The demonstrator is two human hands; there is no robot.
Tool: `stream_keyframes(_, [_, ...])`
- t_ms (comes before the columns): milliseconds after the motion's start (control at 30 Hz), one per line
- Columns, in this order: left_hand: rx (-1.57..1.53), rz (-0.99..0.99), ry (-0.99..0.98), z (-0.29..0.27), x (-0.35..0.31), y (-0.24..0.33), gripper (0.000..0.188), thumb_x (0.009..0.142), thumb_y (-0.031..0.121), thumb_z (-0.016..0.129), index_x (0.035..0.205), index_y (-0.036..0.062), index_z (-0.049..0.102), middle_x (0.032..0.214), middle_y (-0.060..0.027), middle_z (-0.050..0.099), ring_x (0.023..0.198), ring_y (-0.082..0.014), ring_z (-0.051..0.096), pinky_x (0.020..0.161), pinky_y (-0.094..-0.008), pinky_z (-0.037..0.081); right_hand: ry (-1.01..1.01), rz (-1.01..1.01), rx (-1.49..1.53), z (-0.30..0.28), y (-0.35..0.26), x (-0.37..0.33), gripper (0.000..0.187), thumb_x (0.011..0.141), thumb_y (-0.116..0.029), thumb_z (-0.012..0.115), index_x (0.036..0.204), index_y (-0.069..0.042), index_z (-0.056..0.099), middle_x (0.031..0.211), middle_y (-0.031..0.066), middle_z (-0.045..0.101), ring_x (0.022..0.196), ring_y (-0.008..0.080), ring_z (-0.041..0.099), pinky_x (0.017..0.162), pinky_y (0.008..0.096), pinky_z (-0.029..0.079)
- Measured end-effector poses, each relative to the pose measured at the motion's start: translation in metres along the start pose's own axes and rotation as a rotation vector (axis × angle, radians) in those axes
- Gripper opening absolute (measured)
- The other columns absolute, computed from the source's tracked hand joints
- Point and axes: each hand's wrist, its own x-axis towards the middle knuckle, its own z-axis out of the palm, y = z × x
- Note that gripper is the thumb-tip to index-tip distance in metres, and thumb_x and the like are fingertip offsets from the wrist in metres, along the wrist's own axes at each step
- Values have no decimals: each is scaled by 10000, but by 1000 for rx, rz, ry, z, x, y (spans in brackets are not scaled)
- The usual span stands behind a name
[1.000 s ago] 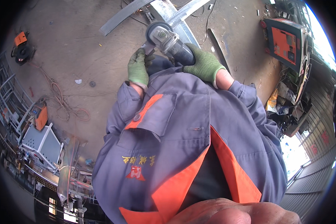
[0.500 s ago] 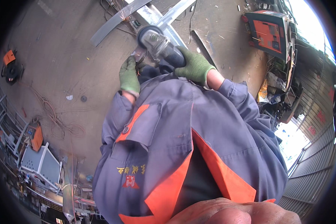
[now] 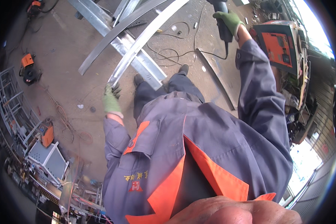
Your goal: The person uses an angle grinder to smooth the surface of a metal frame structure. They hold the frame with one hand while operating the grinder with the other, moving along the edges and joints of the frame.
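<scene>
My left hand (image 3: 111,100), in a green glove, is closed round the near end of a bright curved metal bar (image 3: 147,36). That bar arcs away to the upper right, across a straight steel beam (image 3: 147,69). A darker curved bar (image 3: 107,43) lies beside it on the left. Out at the upper right, my gloved right hand (image 3: 229,21) grips the dark body of an angle grinder (image 3: 224,33). Its cord hangs from the lower end, and its head is partly cut off by the picture's top edge.
An orange-fronted machine (image 3: 276,46) stands at the right. A thin metal bar (image 3: 217,80) and looping cable (image 3: 171,56) lie on the floor. Hoses (image 3: 65,119) and metal frames (image 3: 15,108) are at the left. My shoes (image 3: 183,69) are close to the beam's near end.
The grinder has moved from in front of my body to the far upper right, in my right hand. Sparks are gone. My left hand has shifted lower left, and more of the bars shows.
</scene>
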Motion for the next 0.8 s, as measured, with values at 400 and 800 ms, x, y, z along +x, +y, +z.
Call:
stream_keyframes(400, [1395, 1014, 93, 274, -8, 80, 738, 976, 540, 780, 1511, 53, 630, 1442, -239, 688, 1328, -423, 658, 1112, -502, 520, -420, 199, 912, -76, 152, -150, 559, 928, -221, 796, 1397, -9, 579, 1185, 127, 702, 1027, 267, 717, 942, 417, 598])
stream_keyframes(800, [1566, 795, 25, 334, 4, 70, 491, 974, 579, 737, 1270, 189, 767, 1224, -105, 787, 1150, -374, 741, 975, -500, 572, -403, 102, 787, -143, 135, -118, 708, 857, -130, 822, 1496, -12, 540, 1313, 140, 696, 1074, 227, 721, 948, 384, 588])
